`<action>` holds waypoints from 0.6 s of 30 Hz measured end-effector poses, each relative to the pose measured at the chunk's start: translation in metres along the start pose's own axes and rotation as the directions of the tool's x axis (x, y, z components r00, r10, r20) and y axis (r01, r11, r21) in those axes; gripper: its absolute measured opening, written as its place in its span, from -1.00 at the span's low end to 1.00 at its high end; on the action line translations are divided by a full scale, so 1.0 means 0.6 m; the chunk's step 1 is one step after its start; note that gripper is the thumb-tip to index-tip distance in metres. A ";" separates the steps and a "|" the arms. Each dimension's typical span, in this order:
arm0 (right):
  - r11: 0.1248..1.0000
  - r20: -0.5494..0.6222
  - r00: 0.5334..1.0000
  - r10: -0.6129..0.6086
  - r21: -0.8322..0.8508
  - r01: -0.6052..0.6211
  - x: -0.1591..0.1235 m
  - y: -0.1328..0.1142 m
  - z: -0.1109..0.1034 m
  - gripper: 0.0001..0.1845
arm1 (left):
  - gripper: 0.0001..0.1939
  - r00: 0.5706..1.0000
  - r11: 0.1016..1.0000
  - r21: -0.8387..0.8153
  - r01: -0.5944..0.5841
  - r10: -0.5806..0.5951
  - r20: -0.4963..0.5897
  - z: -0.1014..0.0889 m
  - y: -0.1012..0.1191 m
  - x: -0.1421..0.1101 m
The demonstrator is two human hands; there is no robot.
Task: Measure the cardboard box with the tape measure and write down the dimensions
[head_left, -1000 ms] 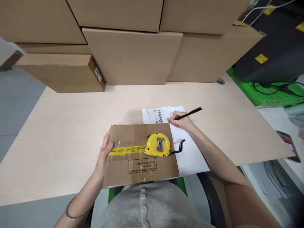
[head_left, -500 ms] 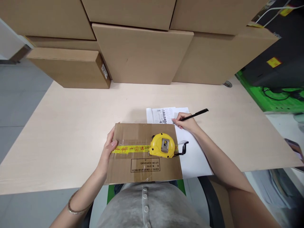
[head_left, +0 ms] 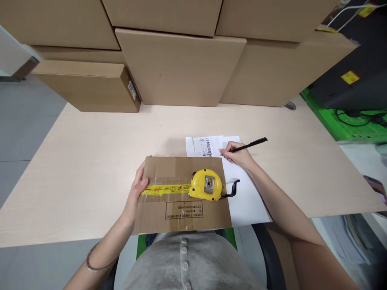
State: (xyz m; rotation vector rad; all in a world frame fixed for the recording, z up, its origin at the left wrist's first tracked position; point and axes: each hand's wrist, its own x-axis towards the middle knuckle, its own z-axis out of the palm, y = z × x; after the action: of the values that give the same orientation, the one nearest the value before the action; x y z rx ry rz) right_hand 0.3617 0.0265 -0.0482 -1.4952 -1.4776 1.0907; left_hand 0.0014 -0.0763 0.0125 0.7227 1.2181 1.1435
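A brown cardboard box (head_left: 178, 171) with yellow printed tape stands at the table's near edge. My left hand (head_left: 137, 193) grips the box's left side, thumb on top and fingers mostly hidden behind the edge. On top of the box lies a yellow tape measure (head_left: 199, 185), its black wrist strap hanging past the right edge. My right hand (head_left: 237, 155) pinches a black pen (head_left: 252, 143), the tip low over the paper (head_left: 242, 197). Handwriting and dark marks cover the paper's upper left part; the box hides some of the sheet.
Large cardboard boxes (head_left: 181, 68) line the back of the table (head_left: 75, 173). A flatter box (head_left: 96, 86) stands at the back left. On the right are a green crate (head_left: 350, 131) with cables and a dark case (head_left: 347, 60). A phone (head_left: 374, 187) lies at the right edge.
My right hand and the pen have shifted very slightly to the right over the paper. The box, tape measure and my left hand stay practically where they were.
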 end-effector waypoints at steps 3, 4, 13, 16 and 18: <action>1.000 -0.007 1.000 -0.003 -0.024 0.003 0.000 0.000 0.000 -0.59 | -0.20 0.998 0.997 -0.048 0.066 -0.067 -0.010 0.004 0.005 -0.004; 1.000 -0.006 1.000 -0.003 -0.030 0.003 0.000 0.000 -0.001 -0.59 | -0.20 0.998 0.996 -0.049 0.068 -0.069 -0.011 0.005 0.006 -0.004; 0.998 0.004 1.000 0.001 -0.064 -0.001 -0.001 -0.002 -0.003 -0.57 | -0.27 1.000 0.999 -0.030 0.019 -0.019 0.003 -0.003 -0.002 0.002; 0.997 -0.016 1.000 -0.003 -0.080 0.001 -0.001 -0.004 -0.004 -0.59 | -0.28 1.000 0.999 -0.041 0.024 -0.023 0.018 -0.007 -0.004 0.004; 0.996 -0.017 1.000 -0.002 -0.091 0.000 -0.001 -0.005 -0.005 -0.60 | -0.29 0.999 0.999 -0.037 0.026 -0.026 0.020 -0.007 -0.005 0.004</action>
State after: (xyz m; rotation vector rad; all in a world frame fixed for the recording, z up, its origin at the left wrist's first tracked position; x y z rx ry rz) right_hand 0.3633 0.0259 -0.0447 -1.5622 -1.5336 1.0192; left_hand -0.0020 -0.0758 0.0081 0.6864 1.1841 1.1327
